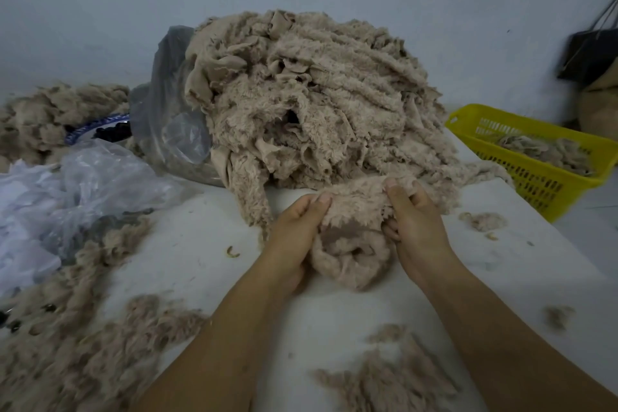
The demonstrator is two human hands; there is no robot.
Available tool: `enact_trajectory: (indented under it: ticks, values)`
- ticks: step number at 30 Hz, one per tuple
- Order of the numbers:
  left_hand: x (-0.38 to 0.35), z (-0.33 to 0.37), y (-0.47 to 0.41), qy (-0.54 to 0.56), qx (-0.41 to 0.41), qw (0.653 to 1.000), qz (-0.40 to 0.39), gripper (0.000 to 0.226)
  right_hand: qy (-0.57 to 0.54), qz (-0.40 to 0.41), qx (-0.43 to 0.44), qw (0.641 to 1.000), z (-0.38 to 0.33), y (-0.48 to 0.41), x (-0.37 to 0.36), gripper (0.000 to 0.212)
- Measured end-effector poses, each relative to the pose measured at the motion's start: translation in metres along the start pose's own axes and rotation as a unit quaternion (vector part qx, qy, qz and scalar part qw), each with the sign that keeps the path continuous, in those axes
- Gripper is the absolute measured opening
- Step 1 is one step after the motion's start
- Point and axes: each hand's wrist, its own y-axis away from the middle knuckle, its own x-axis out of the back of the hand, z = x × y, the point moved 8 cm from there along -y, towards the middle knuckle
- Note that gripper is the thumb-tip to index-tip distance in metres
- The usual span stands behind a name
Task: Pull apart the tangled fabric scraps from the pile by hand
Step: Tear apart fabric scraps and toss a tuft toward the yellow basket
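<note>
Right of the crumpled plastic bags (67,184), the left hand (294,227) curls its fingers into one end of a fuzzy beige scrap (354,227) at the foot of the pile (317,94). The right hand (414,221) pinches the other end, probably so the two can draw it free. The scrap's long axis runs side to side, its bunched middle sagging toward the person and its right end trailing into the pile, short of the yellow basket (535,157).

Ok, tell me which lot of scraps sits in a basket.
The small lot in the yellow basket at far right; the big pile spills onto the table.
</note>
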Motion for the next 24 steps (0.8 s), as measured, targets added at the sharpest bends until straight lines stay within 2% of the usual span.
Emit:
enact_trajectory:
  ticks: [3,6,8,10,12,14,16,18,19,20,22,24]
  values:
    - [-0.006,-0.003,0.001,0.133,0.034,0.989,-0.049,0.014,0.010,0.014,-0.024,1.000,0.007,-0.004,0.004,0.019]
    - [-0.007,0.000,0.000,0.232,0.065,0.967,-0.083,0.011,-0.001,-0.011,-0.035,0.999,0.009,-0.006,0.000,0.027]
    - [-0.001,0.005,-0.004,0.324,0.067,0.941,-0.069,0.012,-0.006,-0.043,-0.033,0.999,0.009,-0.005,-0.005,0.035]
    - [0.013,0.011,-0.008,0.389,0.053,0.919,-0.026,0.035,0.002,-0.042,-0.030,0.999,0.007,-0.006,-0.002,0.036]
    - [0.027,0.015,-0.010,0.413,0.038,0.910,0.011,0.047,0.027,-0.042,-0.018,0.999,0.004,-0.006,0.001,0.041]
    - [0.026,0.017,-0.009,0.421,0.037,0.906,0.001,0.044,0.068,-0.089,0.004,0.994,0.001,-0.002,-0.007,0.046]
    - [0.019,0.014,-0.008,0.409,0.039,0.912,-0.022,0.038,0.146,-0.185,0.012,0.972,0.007,0.011,-0.028,0.050]
    - [0.015,0.011,-0.008,0.393,0.050,0.918,-0.029,0.041,0.264,-0.291,0.002,0.920,0.021,0.032,-0.052,0.043]
    - [0.016,0.009,-0.009,0.397,0.053,0.916,-0.030,0.044,0.314,-0.330,0.011,0.890,0.027,0.041,-0.062,0.032]
    - [0.017,0.011,-0.009,0.406,0.048,0.912,-0.032,0.042,0.362,-0.351,0.033,0.863,0.033,0.046,-0.068,0.022]
    - [0.018,0.018,-0.008,0.438,0.027,0.898,-0.037,0.027,0.413,-0.357,0.081,0.834,0.036,0.047,-0.070,0.030]
    - [0.024,0.021,-0.010,0.447,0.004,0.894,-0.018,0.021,0.405,-0.326,0.072,0.851,0.032,0.041,-0.063,0.033]
